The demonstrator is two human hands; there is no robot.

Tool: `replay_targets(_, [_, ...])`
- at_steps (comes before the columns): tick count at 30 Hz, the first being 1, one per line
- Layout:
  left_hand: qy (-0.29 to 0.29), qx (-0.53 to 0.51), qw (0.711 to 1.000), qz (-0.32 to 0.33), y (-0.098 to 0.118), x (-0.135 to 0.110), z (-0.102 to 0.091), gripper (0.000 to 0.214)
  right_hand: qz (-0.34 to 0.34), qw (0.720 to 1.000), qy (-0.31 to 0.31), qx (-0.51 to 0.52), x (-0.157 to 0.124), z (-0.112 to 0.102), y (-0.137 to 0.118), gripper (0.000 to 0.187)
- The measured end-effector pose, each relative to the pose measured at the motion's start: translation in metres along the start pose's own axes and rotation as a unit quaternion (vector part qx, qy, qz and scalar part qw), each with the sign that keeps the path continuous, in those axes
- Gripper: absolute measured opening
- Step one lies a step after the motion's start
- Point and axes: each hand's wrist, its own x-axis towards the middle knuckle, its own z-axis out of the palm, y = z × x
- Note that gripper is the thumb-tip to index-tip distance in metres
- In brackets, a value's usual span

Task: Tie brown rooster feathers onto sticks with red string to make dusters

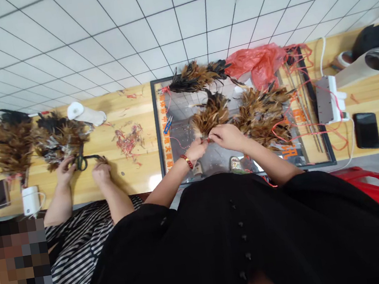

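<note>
Between my two hands is a bundle of brown and black feathers (211,112), its tips fanning away from me. My left hand (197,149), with a red beaded bracelet on its wrist, pinches the bundle's bound base. My right hand (226,135) is closed at the same base, its fingertips touching or almost touching the left ones; what they pinch is partly hidden. A larger brown feather pile (264,116) lies just right of my right hand. Behind, a tied black and brown feather bunch (197,75) rests on the black-framed mirror-like panel (178,98).
Blue-handled snips (168,124) lie at the panel's left. A red plastic bag (258,63), loose red string (311,132), thin rods (307,110), a power strip (327,100) and a phone (366,130) are on the right. At left, a co-worker's hands (65,171) hold scissors (81,162) near feathers.
</note>
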Motion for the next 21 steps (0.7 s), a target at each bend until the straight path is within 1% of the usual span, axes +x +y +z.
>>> replay_targets(1, [-0.011,0.064,0.998,0.018,0.001,-0.001,-0.002,0.025,-0.009,0.999,-0.014,-0.042,0.002,-0.004,-0.003,0.027])
replay_targets(2, [-0.022,0.143,0.988,0.045,0.002,-0.003,-0.004,0.023,-0.022,0.996,-0.030,-0.077,0.005,-0.008,-0.007,0.028])
replay_targets(3, [-0.032,0.225,0.970,0.083,0.003,-0.005,-0.005,0.020,-0.039,0.993,-0.048,-0.104,0.007,-0.012,-0.011,0.029])
replay_targets(4, [-0.042,0.297,0.946,0.123,0.004,-0.007,-0.006,0.017,-0.059,0.988,-0.067,-0.125,0.010,-0.015,-0.015,0.029])
replay_targets(5, [-0.046,0.373,0.913,0.160,0.004,-0.010,-0.007,0.012,-0.079,0.983,-0.085,-0.140,0.013,-0.019,-0.018,0.028])
replay_targets(6, [-0.045,0.455,0.870,0.186,0.005,-0.012,-0.008,0.007,-0.097,0.979,-0.099,-0.149,0.016,-0.022,-0.020,0.027])
replay_targets(7, [-0.042,0.538,0.817,0.204,0.005,-0.015,-0.009,0.004,-0.110,0.976,-0.110,-0.151,0.021,-0.025,-0.020,0.025])
replay_targets(9, [-0.053,0.678,0.697,0.227,0.006,-0.021,-0.013,0.015,-0.123,0.977,-0.121,-0.129,0.031,-0.028,-0.014,0.020])
replay_targets(10, [-0.069,0.729,0.637,0.240,0.006,-0.024,-0.016,0.021,-0.122,0.979,-0.125,-0.103,0.037,-0.027,-0.008,0.018])
replay_targets(11, [-0.087,0.765,0.585,0.254,0.007,-0.027,-0.020,0.026,-0.114,0.982,-0.132,-0.068,0.042,-0.025,0.001,0.017])
replay_targets(12, [-0.099,0.789,0.544,0.267,0.009,-0.029,-0.024,0.030,-0.098,0.985,-0.143,-0.026,0.047,-0.021,0.012,0.018])
replay_targets(13, [-0.103,0.805,0.516,0.275,0.010,-0.032,-0.028,0.033,-0.077,0.985,-0.156,0.019,0.052,-0.015,0.022,0.019])
replay_targets(14, [-0.098,0.816,0.497,0.278,0.012,-0.034,-0.031,0.036,-0.054,0.982,-0.167,0.063,0.056,-0.008,0.032,0.020])
replay_targets(15, [-0.091,0.821,0.488,0.281,0.014,-0.036,-0.034,0.038,-0.032,0.978,-0.174,0.106,0.059,0.000,0.040,0.023])
replay_targets(17, [-0.085,0.818,0.487,0.294,0.019,-0.037,-0.037,0.041,-0.004,0.968,-0.165,0.189,0.063,0.017,0.051,0.028])
replay_targets(19, [-0.115,0.803,0.491,0.318,0.025,-0.036,-0.038,0.039,0.012,0.954,-0.148,0.262,0.062,0.032,0.053,0.033])
replay_targets(21, [-0.162,0.788,0.488,0.339,0.034,-0.032,-0.041,0.030,0.053,0.929,-0.166,0.326,0.055,0.041,0.054,0.035])
